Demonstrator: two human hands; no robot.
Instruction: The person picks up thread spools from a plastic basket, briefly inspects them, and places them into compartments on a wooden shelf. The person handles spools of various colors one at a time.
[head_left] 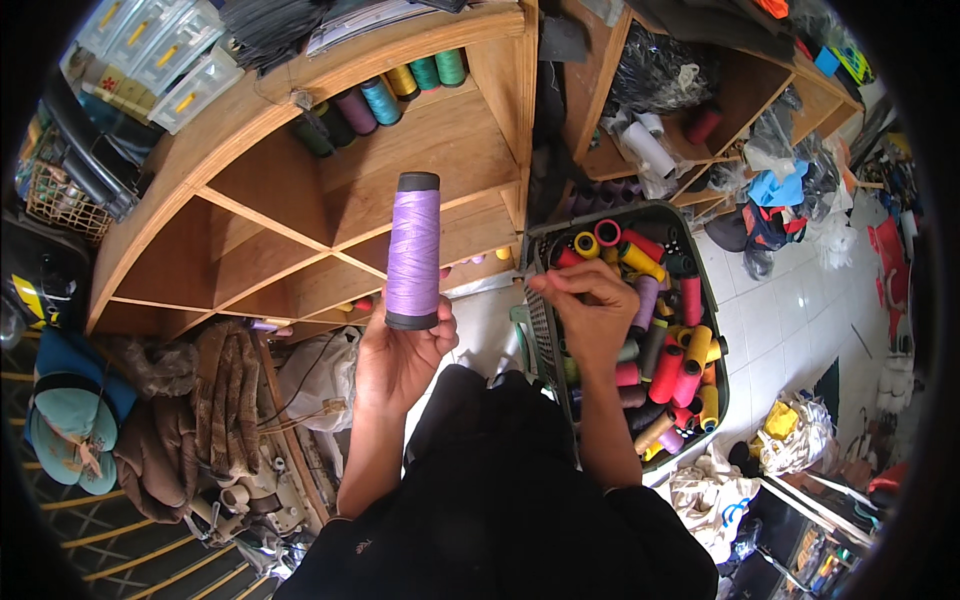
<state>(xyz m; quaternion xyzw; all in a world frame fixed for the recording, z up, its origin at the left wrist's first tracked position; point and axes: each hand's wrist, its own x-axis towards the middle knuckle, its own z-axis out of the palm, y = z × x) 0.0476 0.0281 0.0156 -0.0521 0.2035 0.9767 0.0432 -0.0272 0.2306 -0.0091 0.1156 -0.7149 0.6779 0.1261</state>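
My left hand [398,362] is closed around the lower end of a spool of light purple thread [414,250]. The spool stands nearly upright in front of the wooden shelf [430,150], with dark caps at both ends. My right hand [597,302] is raised over the left part of a dark plastic basket [541,340], its thumb and fingers pinched together. Whatever is in that pinch, perhaps a loose thread end, is too fine to make out. Many thread spools in red, yellow, purple, green and brown fill the basket, among them a red spool [664,375].
Coloured spools [379,101] line the shelf's top compartment. Clear plastic drawers [185,85] sit on top at left. Another wooden shelf [745,120] holds bags and spools. Hats and cloth [225,400] lie at lower left, and white bags [708,490] lie below the basket on the tiled floor [775,325].
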